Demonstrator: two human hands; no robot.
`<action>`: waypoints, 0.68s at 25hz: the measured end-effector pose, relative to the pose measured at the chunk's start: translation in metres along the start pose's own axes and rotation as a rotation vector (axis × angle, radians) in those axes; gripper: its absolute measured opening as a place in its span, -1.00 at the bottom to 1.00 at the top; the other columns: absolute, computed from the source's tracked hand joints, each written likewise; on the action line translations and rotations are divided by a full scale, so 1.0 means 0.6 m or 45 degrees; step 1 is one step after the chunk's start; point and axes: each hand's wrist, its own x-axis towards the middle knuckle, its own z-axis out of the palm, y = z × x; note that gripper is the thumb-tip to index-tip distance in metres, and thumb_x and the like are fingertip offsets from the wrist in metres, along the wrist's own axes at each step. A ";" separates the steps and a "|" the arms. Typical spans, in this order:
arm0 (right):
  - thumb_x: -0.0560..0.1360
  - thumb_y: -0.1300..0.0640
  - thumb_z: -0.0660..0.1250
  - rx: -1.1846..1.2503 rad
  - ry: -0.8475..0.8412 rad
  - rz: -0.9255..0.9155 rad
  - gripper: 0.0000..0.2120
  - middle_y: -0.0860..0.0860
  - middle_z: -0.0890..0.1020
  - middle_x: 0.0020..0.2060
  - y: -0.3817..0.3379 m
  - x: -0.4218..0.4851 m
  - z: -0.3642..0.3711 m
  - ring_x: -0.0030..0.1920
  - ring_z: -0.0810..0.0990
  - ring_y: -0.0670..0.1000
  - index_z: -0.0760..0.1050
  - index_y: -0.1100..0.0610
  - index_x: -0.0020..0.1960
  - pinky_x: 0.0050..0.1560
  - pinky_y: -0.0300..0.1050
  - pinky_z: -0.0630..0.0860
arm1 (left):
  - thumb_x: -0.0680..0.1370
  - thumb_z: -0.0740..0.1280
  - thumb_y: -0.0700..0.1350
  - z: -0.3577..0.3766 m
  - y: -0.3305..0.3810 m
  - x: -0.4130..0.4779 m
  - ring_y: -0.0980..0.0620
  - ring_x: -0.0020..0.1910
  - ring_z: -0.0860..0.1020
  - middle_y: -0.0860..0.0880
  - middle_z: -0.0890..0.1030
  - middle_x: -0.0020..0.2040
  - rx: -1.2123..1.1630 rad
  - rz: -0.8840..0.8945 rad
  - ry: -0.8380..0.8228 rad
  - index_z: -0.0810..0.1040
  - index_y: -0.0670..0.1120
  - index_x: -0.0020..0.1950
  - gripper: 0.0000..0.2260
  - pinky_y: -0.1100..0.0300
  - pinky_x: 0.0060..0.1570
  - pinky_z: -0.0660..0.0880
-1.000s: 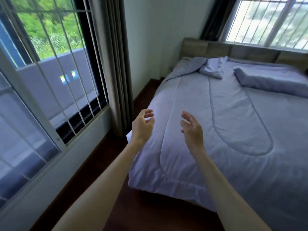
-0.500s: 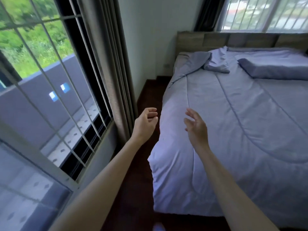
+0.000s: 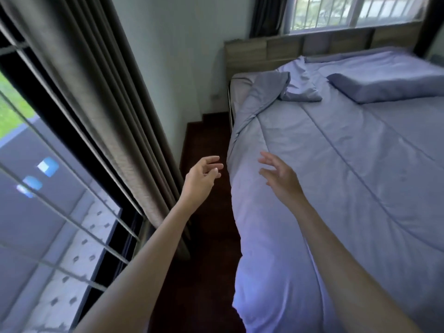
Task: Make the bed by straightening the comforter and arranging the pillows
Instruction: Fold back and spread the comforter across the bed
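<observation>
A lavender quilted comforter [image 3: 348, 179] covers the bed and hangs over its left side. Its top left corner [image 3: 262, 92] is folded back, baring the mattress by the headboard. A crumpled pillow [image 3: 300, 85] lies next to that fold, and a flat rectangular pillow [image 3: 384, 80] lies further right, both near the headboard. My left hand [image 3: 201, 181] hovers over the dark floor beside the bed with its fingers loosely spread, holding nothing. Above the comforter's left edge, my right hand [image 3: 278, 176] is also empty with its fingers spread.
A grey-brown curtain [image 3: 101, 111] hangs at the left beside a barred window [image 3: 48, 212]. A narrow strip of dark floor [image 3: 209, 236] runs between curtain and bed. A wooden headboard [image 3: 312, 48] stands under a second window [image 3: 355, 10].
The view has moved forward along the bed's left side, towards the headboard. Both hands stay raised and empty, now further up beside the comforter's edge.
</observation>
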 end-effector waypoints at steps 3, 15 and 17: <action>0.50 0.11 0.29 -0.012 0.007 0.027 -0.69 -0.25 0.61 0.10 -0.006 0.088 0.006 0.02 0.63 -0.14 0.51 -0.28 0.11 0.02 -0.05 0.58 | 0.61 0.22 -0.17 -0.021 -0.022 0.102 0.19 0.00 0.62 0.14 0.63 0.06 0.049 0.012 -0.092 0.45 0.02 0.31 -0.72 0.17 0.03 0.57; 0.50 0.13 0.32 0.100 0.488 0.154 -0.63 -0.27 0.59 0.11 0.009 0.403 0.120 0.06 0.62 -0.06 0.47 -0.23 0.23 0.04 -0.06 0.57 | 0.60 0.23 -0.18 -0.059 -0.082 0.536 0.13 0.03 0.61 0.16 0.62 0.04 -0.038 0.132 -0.466 0.44 0.04 0.34 -0.68 0.19 0.07 0.51; 0.49 0.15 0.33 0.089 0.549 0.187 -0.61 -0.23 0.59 0.13 0.018 0.443 0.116 0.06 0.62 -0.01 0.47 -0.19 0.25 0.09 0.01 0.56 | 0.60 0.22 -0.19 -0.041 -0.077 0.592 0.17 -0.01 0.62 0.12 0.63 0.06 -0.046 0.160 -0.546 0.41 0.00 0.38 -0.65 0.26 0.01 0.50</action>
